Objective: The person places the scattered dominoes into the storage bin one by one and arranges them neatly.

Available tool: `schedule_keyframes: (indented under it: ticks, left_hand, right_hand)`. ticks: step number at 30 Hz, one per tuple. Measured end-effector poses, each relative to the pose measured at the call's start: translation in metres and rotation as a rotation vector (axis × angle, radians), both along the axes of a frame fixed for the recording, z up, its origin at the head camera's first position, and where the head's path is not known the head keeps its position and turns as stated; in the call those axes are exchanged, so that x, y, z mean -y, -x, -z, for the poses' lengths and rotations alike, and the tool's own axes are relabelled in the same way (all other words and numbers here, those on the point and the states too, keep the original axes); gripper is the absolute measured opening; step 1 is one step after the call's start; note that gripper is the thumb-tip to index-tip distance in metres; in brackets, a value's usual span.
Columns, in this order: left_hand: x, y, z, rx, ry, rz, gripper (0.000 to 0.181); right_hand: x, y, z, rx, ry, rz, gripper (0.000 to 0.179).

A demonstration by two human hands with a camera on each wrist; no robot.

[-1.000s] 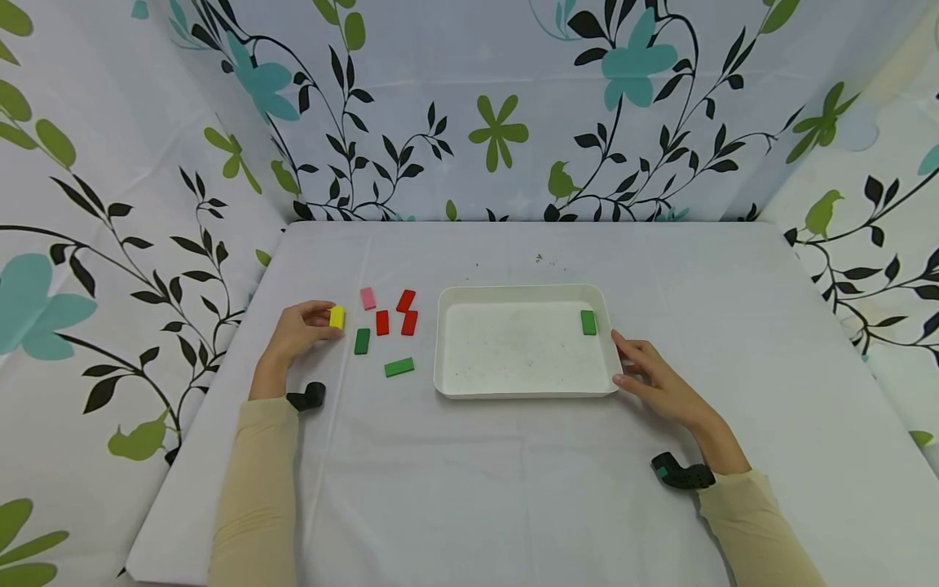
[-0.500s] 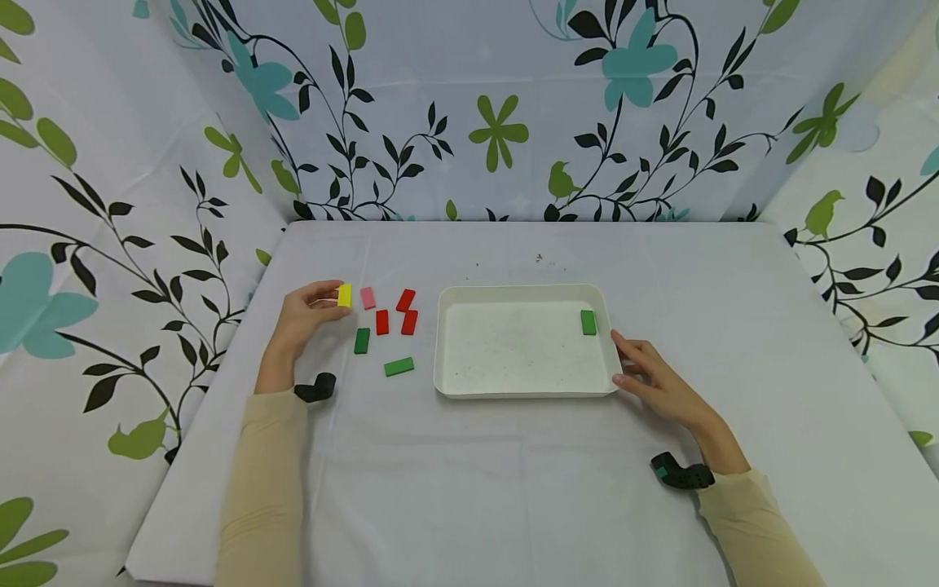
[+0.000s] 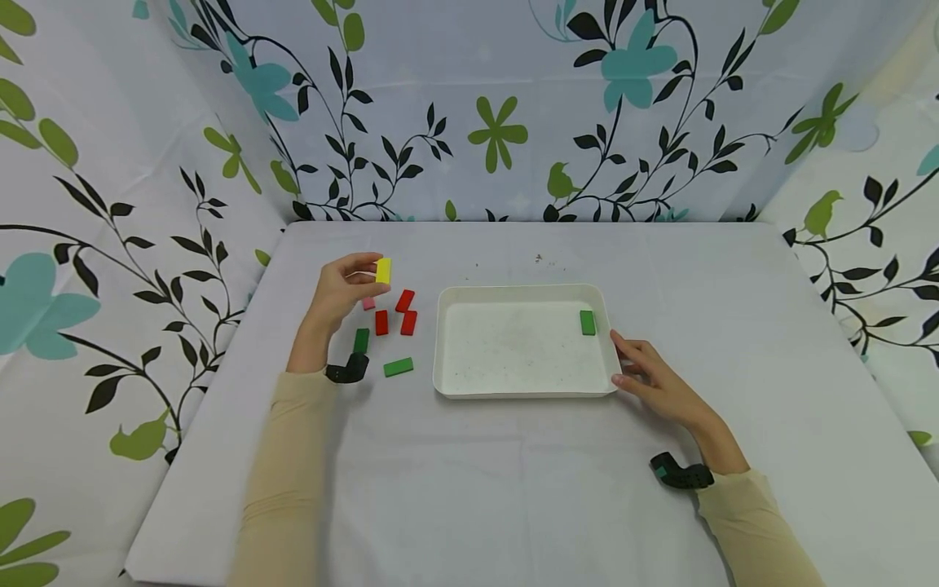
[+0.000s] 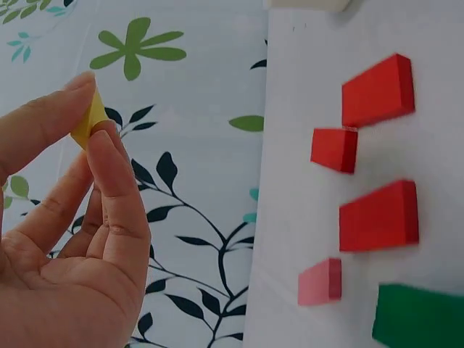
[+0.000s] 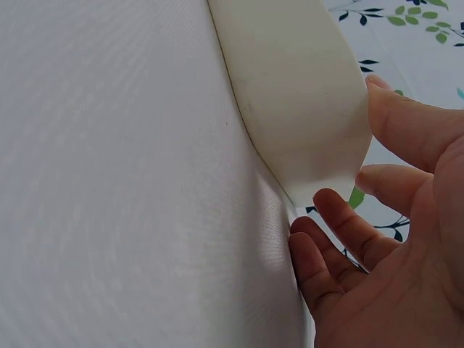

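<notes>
Between thumb and fingertips, my left hand (image 3: 341,289) pinches a yellow block (image 3: 383,271), lifted above the table. In the left wrist view, the yellow block (image 4: 88,119) shows edge-on. Below that hand lie a partly covered pink block (image 3: 369,304), three red blocks (image 3: 408,323) and two green blocks, one (image 3: 398,367) lying across and the other (image 3: 361,340) partly behind the wrist camera. My right hand (image 3: 656,379) touches the right side of a white tray (image 3: 513,350), thumb and forefinger apart on its outer wall (image 5: 312,130). One green block (image 3: 588,322) lies inside the tray, near its right end.
A white cloth covers the table (image 3: 513,489). Patterned curtains (image 3: 440,106) hang behind it and at both sides. Small dark specks (image 3: 539,258) lie beyond the tray. Each wrist wears a black camera (image 3: 682,473).
My left hand has carried the yellow block up and to the right, from the left of the pink block to above and beyond it. The right hand and tray have stayed in place.
</notes>
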State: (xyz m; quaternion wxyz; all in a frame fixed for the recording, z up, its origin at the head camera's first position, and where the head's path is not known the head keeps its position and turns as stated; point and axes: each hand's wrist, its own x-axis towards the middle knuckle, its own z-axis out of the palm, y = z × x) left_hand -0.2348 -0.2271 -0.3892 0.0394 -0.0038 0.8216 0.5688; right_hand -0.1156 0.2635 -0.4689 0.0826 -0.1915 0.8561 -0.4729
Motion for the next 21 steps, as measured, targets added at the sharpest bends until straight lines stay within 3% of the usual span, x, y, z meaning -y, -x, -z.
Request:
schedule_keyframes:
  ticks: [8, 21]
  left_hand:
    - [-0.045, 0.006, -0.013, -0.009, -0.052, 0.091, 0.052]
    - [-0.113, 0.014, -0.015, -0.051, -0.074, 0.188, 0.051]
  right_hand:
    - [-0.001, 0.001, -0.001, 0.014, -0.001, 0.000, 0.069]
    - [-0.002, 0.003, 0.000, -0.019, 0.013, -0.011, 0.068]
